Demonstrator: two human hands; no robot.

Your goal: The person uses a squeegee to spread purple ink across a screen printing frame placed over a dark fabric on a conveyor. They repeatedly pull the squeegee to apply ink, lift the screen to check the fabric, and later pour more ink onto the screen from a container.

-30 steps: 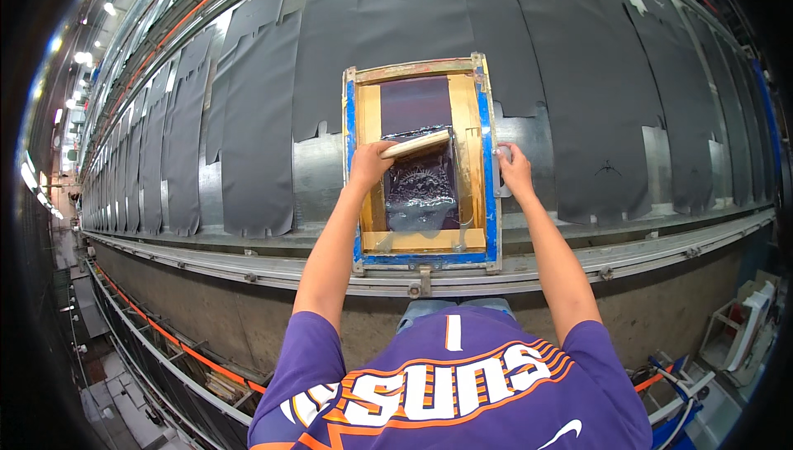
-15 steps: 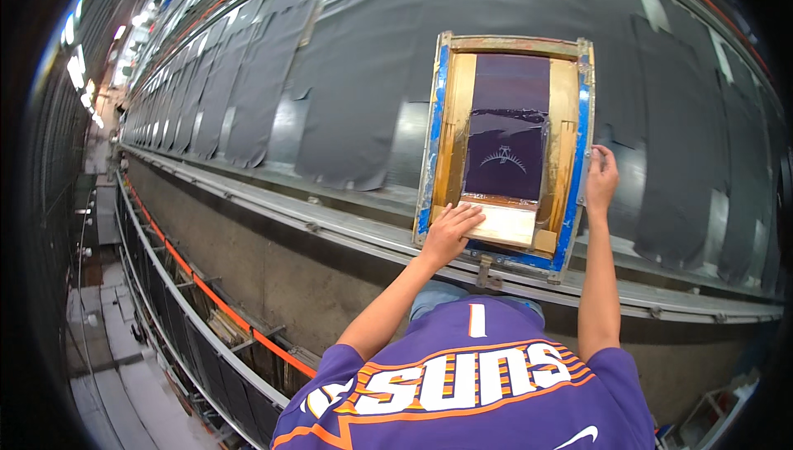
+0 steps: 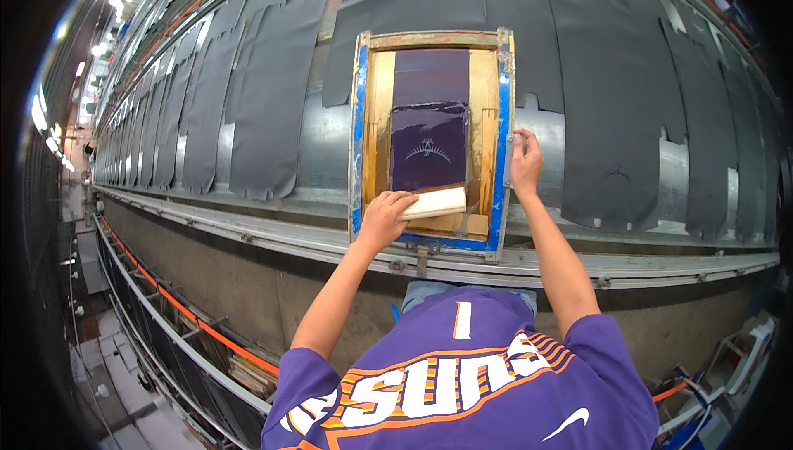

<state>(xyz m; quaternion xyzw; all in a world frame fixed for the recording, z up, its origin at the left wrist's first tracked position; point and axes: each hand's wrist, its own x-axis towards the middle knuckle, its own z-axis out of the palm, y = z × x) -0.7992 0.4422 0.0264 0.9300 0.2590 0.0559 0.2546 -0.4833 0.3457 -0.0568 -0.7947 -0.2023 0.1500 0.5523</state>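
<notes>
A screen-printing frame [image 3: 505, 87] with blue-taped sides lies on the long bench. Dark ink [image 3: 425, 171] covers the middle of its mesh, where a pale arched design shows. My left hand [image 3: 383, 220] is closed on the left end of a squeegee [image 3: 438, 202] with a pale wooden handle. The squeegee slants across the near end of the mesh, its right end slightly higher in the picture. My right hand [image 3: 526, 163] grips the outer right edge of the frame with bent fingers.
Dark grey cut panels [image 3: 615, 111] line the metal bench on both sides of the frame; the one to the right bears a faint arched mark. A metal rail [image 3: 314, 234] edges the bench. Behind at lower left stands a rack with an orange strip [image 3: 231, 344].
The frame and both hands now appear farther left in the picture, with different panels around the frame. The squeegee has tilted, its wooden handle showing narrower. Both hands keep their grips.
</notes>
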